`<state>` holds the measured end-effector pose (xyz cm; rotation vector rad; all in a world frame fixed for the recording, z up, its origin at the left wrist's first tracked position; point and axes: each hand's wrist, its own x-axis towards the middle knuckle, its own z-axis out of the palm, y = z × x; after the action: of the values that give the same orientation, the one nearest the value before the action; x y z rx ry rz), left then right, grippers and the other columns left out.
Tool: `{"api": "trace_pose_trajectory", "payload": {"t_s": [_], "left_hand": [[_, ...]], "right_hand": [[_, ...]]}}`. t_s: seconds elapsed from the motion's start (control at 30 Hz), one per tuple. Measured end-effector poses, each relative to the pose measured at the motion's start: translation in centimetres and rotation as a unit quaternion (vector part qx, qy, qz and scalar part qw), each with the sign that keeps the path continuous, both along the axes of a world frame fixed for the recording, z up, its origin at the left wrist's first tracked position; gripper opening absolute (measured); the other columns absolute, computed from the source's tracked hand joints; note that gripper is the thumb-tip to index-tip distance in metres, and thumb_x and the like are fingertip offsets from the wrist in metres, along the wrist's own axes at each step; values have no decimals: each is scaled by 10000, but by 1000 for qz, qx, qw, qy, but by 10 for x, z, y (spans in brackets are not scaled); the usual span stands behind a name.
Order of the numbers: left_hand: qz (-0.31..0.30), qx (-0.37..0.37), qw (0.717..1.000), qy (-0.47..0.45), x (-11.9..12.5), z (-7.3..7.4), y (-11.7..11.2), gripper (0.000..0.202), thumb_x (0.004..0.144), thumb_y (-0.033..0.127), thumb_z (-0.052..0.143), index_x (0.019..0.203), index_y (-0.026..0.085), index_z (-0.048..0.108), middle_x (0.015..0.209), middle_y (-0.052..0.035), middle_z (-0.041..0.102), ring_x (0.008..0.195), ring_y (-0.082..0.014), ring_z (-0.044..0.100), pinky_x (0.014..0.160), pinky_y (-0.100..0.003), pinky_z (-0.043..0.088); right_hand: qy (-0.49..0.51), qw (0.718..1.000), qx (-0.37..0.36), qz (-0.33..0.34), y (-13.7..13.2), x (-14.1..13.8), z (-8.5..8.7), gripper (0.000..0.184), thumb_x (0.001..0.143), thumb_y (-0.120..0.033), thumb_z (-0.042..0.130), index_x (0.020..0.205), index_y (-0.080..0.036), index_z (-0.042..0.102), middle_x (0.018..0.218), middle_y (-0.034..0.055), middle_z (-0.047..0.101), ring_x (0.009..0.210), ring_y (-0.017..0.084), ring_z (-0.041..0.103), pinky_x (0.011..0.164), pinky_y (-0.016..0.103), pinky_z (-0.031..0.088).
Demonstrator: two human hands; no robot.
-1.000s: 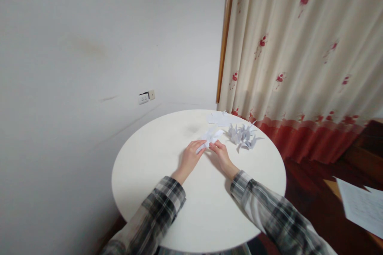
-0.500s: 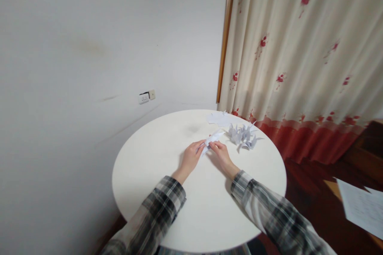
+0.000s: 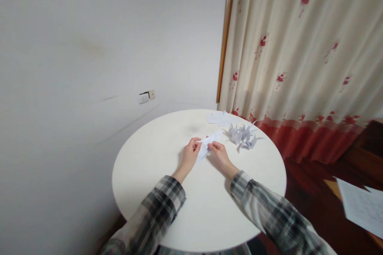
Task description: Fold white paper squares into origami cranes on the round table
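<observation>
A partly folded piece of white paper (image 3: 208,144) is held between both hands just above a round white table (image 3: 155,191). My left hand (image 3: 190,154) pinches its near left end, fingers curled. My right hand (image 3: 219,153) pinches the paper from the right, fingers closed on a fold. Both arms wear plaid sleeves. A cluster of several small folded paper cranes (image 3: 243,135) stands on the table to the right of my hands. Beyond them lie flat white sheets of paper (image 3: 220,118).
A white wall with a socket (image 3: 146,96) rises behind the table on the left. A cream curtain with red flowers (image 3: 299,59) hangs to the right. Dark wooden floor and a printed sheet (image 3: 362,207) show at the lower right.
My left hand has lifted and curled tighter around the paper's left end. The paper has turned and risen slightly. My right hand stays almost in place.
</observation>
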<state>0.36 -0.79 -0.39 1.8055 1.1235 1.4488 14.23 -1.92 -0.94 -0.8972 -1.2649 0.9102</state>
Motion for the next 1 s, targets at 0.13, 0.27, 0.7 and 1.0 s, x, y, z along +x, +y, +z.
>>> {"api": "trace_pose_trajectory", "payload": {"t_s": [0.13, 0.27, 0.7, 1.0], "left_hand": [[20, -6, 1000, -1, -2, 2, 0, 199, 782, 265, 463, 950, 210, 555, 739, 10, 614, 687, -136, 573, 636, -225, 435], [48, 22, 999, 0, -3, 5, 0, 194, 813, 267, 404, 894, 212, 572, 893, -14, 639, 832, -150, 577, 753, -243, 433], [2, 46, 999, 11, -1, 3, 2, 250, 841, 211, 375, 979, 193, 583, 1012, -41, 616, 974, -152, 550, 864, -267, 405], [-41, 31, 998, 45, 4, 2, -4, 142, 737, 227, 568, 855, 180, 631, 895, -35, 619, 885, -162, 564, 806, -277, 421]], "right_hand": [[-2, 1000, 1, 3, -2, -1, 1, 162, 626, -360, 627, 634, -199, 610, 669, -2, 602, 708, 163, 523, 700, 281, 414], [15, 1000, 14, 0, -3, -2, 2, 169, 618, -323, 651, 751, -219, 642, 838, 24, 634, 841, 185, 544, 763, 308, 434], [58, 998, 18, -24, 2, 2, -4, 294, 652, -278, 634, 930, -227, 556, 886, 18, 588, 661, 123, 550, 639, 280, 458], [61, 997, 21, -52, 1, 1, -3, 362, 608, -275, 668, 941, -216, 539, 934, 15, 577, 607, 96, 570, 593, 253, 459]]}}
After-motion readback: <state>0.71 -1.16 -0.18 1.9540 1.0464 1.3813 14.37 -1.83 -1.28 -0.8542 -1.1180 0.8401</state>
